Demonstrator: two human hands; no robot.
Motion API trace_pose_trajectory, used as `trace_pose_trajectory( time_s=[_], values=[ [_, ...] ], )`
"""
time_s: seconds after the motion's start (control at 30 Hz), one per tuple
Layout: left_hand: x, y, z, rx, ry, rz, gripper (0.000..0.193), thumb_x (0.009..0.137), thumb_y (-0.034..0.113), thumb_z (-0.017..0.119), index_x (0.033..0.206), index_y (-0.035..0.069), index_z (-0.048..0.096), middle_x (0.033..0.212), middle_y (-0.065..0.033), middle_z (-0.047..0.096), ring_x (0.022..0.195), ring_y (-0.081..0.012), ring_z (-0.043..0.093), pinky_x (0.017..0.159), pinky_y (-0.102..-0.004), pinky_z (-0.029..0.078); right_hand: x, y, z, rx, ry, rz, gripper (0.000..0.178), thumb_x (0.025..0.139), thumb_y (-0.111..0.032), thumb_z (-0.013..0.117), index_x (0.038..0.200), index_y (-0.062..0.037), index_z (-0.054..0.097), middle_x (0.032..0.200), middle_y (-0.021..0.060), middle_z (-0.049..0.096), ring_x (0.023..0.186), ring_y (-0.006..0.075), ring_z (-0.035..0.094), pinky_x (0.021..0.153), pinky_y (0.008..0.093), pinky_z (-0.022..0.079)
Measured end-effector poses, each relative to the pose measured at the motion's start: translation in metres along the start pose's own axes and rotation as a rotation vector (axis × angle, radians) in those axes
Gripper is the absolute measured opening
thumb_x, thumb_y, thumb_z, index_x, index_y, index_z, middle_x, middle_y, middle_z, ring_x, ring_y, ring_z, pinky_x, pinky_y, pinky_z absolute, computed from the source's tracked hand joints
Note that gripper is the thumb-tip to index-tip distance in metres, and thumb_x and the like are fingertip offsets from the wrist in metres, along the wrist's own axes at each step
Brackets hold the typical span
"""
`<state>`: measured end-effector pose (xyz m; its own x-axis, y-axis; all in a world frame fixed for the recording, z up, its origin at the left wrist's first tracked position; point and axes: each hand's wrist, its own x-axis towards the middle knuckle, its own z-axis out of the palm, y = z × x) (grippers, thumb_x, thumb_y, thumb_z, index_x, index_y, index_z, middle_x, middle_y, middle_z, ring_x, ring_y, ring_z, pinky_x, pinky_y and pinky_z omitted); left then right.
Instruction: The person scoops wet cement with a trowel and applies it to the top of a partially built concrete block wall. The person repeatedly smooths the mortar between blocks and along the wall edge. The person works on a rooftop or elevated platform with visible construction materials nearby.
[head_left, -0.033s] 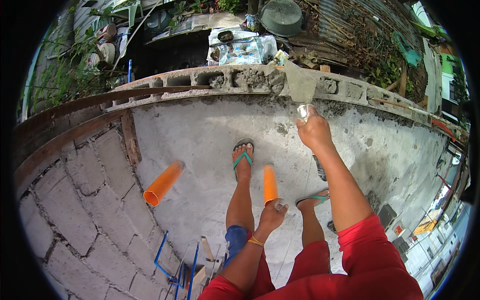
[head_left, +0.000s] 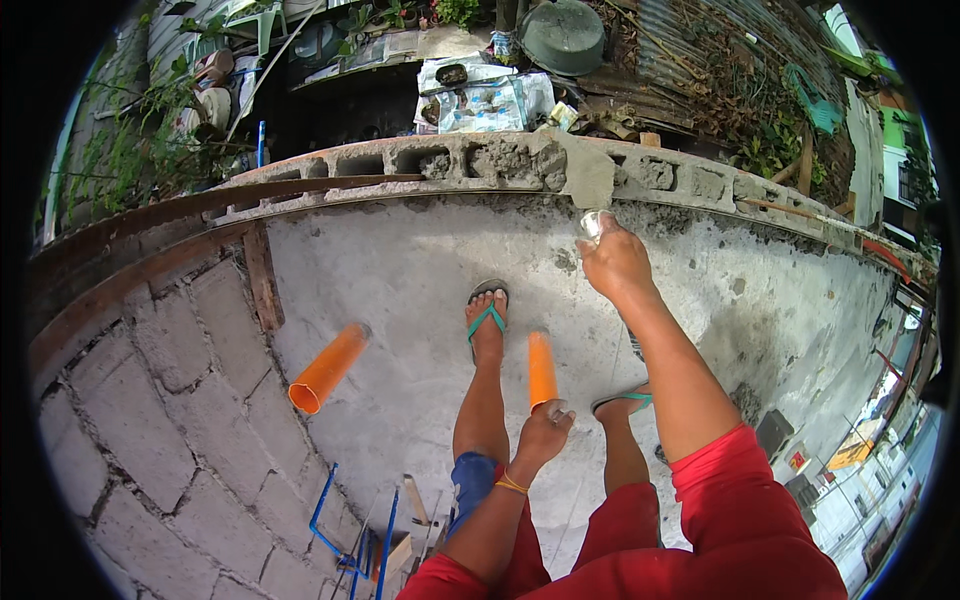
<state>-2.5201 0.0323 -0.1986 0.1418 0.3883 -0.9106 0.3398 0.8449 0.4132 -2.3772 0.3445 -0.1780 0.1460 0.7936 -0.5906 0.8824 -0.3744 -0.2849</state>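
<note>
Trowel (head_left: pixel 588 178) reaching over block wall (head_left: pixel 500 160)

Its flared, dull grey-beige blade is overlapping the wall; the right hand (head_left: pixel 617 263) is gripping its shiny handle (head_left: pixel 597 224). The left hand (head_left: pixel 545 430) is curling its fingers by an orange pipe (head_left: pixel 541 370), their hold unclear.

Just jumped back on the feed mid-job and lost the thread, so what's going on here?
The person's right hand holds a trowel by its handle, with the blade over the top of a hollow-block wall. Rough mortar fills some of the block cavities. The left hand is curled at the near end of an orange pipe; whether it grips the pipe is unclear. A second orange pipe stands farther left, untouched.
</note>
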Motion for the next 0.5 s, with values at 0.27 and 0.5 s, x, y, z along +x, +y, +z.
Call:
trace_pose_trajectory(
  time_s=[0.27,0.5],
  values=[
    [-0.007,0.049,-0.083,-0.398,0.244,0.161,0.034,0.104,0.018,0.067,0.131,-0.002,0.063,0.111,-0.0124,0.072,0.101,-0.0173,0.068,0.09,-0.0298,0.055,0.008,-0.059,0.02,0.054,-0.013,-0.134,0.057,0.097,-0.03,0.068,0.142,0.0013,0.053,0.127,0.0282,0.068,0.117,0.0435,0.067,0.098,0.05,0.055],
    [-0.034,0.232,-0.277,-0.078,0.777,0.877,0.048,0.108,0.015,0.06,0.151,-0.001,0.045,0.135,-0.0139,0.063,0.116,-0.0179,0.064,0.101,-0.0314,0.053,0.02,-0.021,0.017,0.529,-0.2,0.217,0.077,0.097,-0.047,0.069,0.149,0.0068,0.05,0.115,0.03,0.073,0.099,0.0367,0.074,0.09,0.0429,0.057]
  ],
)
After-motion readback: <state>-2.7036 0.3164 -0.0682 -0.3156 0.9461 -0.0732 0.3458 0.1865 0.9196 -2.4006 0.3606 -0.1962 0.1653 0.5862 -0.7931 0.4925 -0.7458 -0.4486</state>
